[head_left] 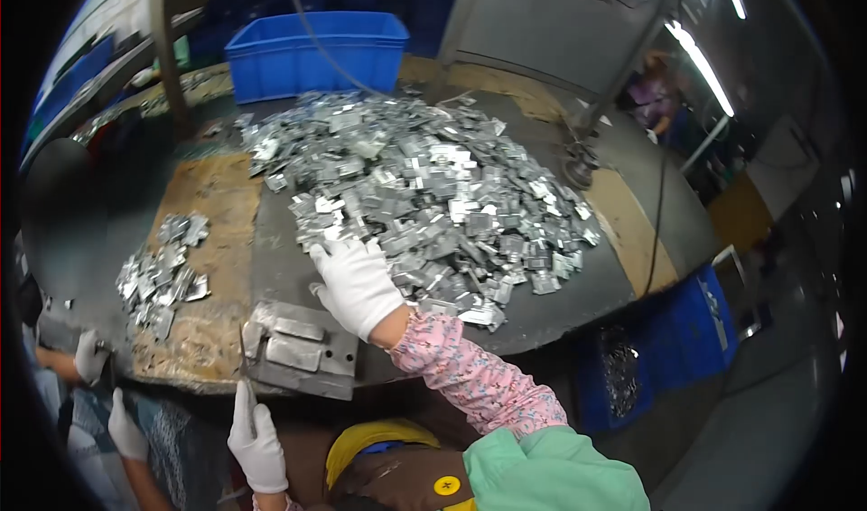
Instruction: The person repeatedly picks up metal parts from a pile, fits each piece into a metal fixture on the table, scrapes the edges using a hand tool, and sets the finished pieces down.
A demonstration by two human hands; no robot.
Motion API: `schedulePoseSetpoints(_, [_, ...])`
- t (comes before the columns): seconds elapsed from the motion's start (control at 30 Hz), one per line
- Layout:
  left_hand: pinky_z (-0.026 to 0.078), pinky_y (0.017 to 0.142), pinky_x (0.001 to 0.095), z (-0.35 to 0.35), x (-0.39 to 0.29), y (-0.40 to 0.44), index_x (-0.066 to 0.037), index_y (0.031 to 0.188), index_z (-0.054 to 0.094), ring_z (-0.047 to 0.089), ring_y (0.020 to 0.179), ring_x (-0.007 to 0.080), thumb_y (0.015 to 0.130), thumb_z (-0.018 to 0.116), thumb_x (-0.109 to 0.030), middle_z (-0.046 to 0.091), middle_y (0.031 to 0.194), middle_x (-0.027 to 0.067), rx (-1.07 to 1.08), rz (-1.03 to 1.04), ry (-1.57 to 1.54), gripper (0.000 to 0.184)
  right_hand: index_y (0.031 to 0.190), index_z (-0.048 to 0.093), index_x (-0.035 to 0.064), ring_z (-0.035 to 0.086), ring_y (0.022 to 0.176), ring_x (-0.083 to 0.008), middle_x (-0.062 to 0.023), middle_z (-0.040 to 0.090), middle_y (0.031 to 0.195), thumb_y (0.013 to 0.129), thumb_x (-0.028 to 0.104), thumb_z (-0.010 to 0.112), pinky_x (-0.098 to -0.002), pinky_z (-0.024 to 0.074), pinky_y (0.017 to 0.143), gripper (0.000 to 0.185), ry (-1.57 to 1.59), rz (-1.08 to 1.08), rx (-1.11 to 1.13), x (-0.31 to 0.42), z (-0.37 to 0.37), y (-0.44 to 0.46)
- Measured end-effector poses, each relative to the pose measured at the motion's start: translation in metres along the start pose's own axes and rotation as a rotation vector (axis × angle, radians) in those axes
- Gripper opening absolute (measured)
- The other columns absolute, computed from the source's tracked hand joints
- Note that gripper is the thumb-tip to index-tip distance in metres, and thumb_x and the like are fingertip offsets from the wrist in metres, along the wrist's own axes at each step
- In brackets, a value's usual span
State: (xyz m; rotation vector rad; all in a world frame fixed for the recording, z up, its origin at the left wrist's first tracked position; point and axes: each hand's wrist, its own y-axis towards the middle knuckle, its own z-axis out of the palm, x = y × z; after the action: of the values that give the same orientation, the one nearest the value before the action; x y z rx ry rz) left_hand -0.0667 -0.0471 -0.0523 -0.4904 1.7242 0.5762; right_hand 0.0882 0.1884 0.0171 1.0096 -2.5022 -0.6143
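Note:
My right hand point(355, 285), in a white glove, reaches to the near edge of a large pile of small silvery metal pieces point(452, 199). Its thumb stands apart from the fingers, and the fingertips touch the pieces; no piece shows in its grip. Low in the view, my left hand point(257, 443), also gloved in white, is at the table's front edge. A thin dark tool point(242, 353) rises from its fingertips; its exact kind is unclear. Just beyond lies a grey metal block point(312, 380) with raised parts and round holes, between my two hands.
A smaller heap of metal pieces point(163, 276) lies on worn brown board point(217, 204) at left. A blue bin point(316, 59) stands behind the pile. Blue containers point(691, 330) sit lower right. A co-worker's gloved hands point(128, 425) are close at left; another person point(655, 95) is farther off.

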Motion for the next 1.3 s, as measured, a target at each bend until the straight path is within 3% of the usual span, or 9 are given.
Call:
schedulePoseSetpoints(0.13, [0.042,0.113,0.0313,0.003,0.033,0.002,0.011,0.15,0.044,0.054,0.138,0.0251,0.104,0.047,0.003,0.053,0.152,0.0232,0.104,0.057,0.01,0.046,0.105,0.072,0.0079,0.066,0.095,-0.0314,-0.0118,0.07,0.095,0.087,0.021,0.068,-0.0475,0.0465,0.084,0.022,-0.282,0.177,0.316,-0.066,0.063,-0.014])
schedulePoseSetpoints(0.2, [0.046,0.109,0.032,0.015,0.006,-0.002,0.006,0.147,0.052,0.059,0.133,0.0239,0.103,0.057,-0.002,0.06,0.146,0.0204,0.154,0.166,0.143,0.044,0.094,0.073,0.0094,0.073,0.083,-0.0323,-0.0127,0.072,0.086,0.09,0.016,0.062,-0.0456,0.0563,0.071,0.014,-0.305,0.161,0.338,-0.075,0.081,-0.009])
schedulePoseSetpoints(0.37, [0.049,0.106,0.032,0.044,-0.026,-0.015,0.004,0.144,0.057,0.064,0.127,0.0228,0.103,0.061,-0.004,0.065,0.14,0.0191,0.192,0.223,0.2,0.042,0.098,0.072,0.0083,0.069,0.071,-0.0335,-0.0142,0.067,0.076,0.094,0.022,0.064,-0.0462,0.0558,0.064,0.017,0.014,0.041,-0.027,-0.08,0.018,-0.012])
schedulePoseSetpoints(0.6, [0.044,0.11,0.0317,0.037,-0.023,-0.023,0.006,0.146,0.053,0.06,0.131,0.0233,0.104,0.061,-0.007,0.062,0.143,0.0196,0.173,0.16,0.205,0.045,0.149,0.051,0.013,0.065,0.09,-0.031,-0.0158,0.061,0.098,0.1,0.013,0.052,-0.0417,0.056,0.078,0.05,0.408,0.214,0.042,-0.03,-0.009,-0.043])
schedulePoseSetpoints(0.77, [0.045,0.11,0.0317,0.034,-0.018,-0.025,0.006,0.146,0.054,0.06,0.13,0.0229,0.105,0.06,-0.008,0.062,0.144,0.0193,0.193,0.153,0.183,0.044,0.136,0.065,0.0047,0.069,0.111,-0.032,-0.022,0.07,0.117,0.09,-0.003,0.049,-0.0383,0.0545,0.097,0.049,0.656,0.4,0.55,-0.009,0.001,-0.049])
schedulePoseSetpoints(0.87, [0.045,0.11,0.0317,0.03,-0.013,-0.025,0.006,0.146,0.054,0.06,0.13,0.0226,0.105,0.06,-0.008,0.062,0.144,0.019,0.205,0.145,0.148,0.044,0.129,0.069,0.0018,0.068,0.12,-0.0322,-0.0248,0.071,0.122,0.086,-0.008,0.046,-0.0365,0.0513,0.104,0.05,0.788,0.359,0.437,-0.022,0.026,-0.059])
schedulePoseSetpoints(1.03, [0.045,0.109,0.0317,0.013,-0.005,-0.027,0.006,0.146,0.054,0.059,0.13,0.0221,0.105,0.06,-0.008,0.063,0.144,0.0185,0.208,0.121,0.117,0.044,0.134,0.066,0.0045,0.068,0.115,-0.0347,-0.0211,0.071,0.122,0.094,-0.002,0.044,-0.0394,0.0522,0.101,0.046,0.604,0.199,0.504,-0.033,0.012,-0.067])
schedulePoseSetpoints(1.17, [0.046,0.107,0.0304,0.009,0.013,-0.028,0.006,0.146,0.055,0.06,0.125,0.0201,0.104,0.06,-0.007,0.063,0.143,0.0165,0.188,0.152,0.06,0.044,0.121,0.073,0.0115,0.069,0.103,-0.0357,-0.017,0.071,0.109,0.098,0.026,0.068,-0.0417,0.0541,0.095,0.028,0.357,0.16,0.486,-0.011,-0.026,-0.069])
schedulePoseSetpoints(1.3, [0.046,0.106,0.0303,0.004,0.015,-0.031,0.005,0.146,0.054,0.061,0.124,0.0194,0.104,0.061,-0.006,0.063,0.143,0.0163,0.18,0.157,0.092,0.044,0.11,0.074,0.0059,0.067,0.095,-0.037,-0.0158,0.067,0.096,0.094,0.023,0.07,-0.0444,0.0543,0.085,0.024,0.281,-0.012,0.326,-0.022,-0.001,-0.07])
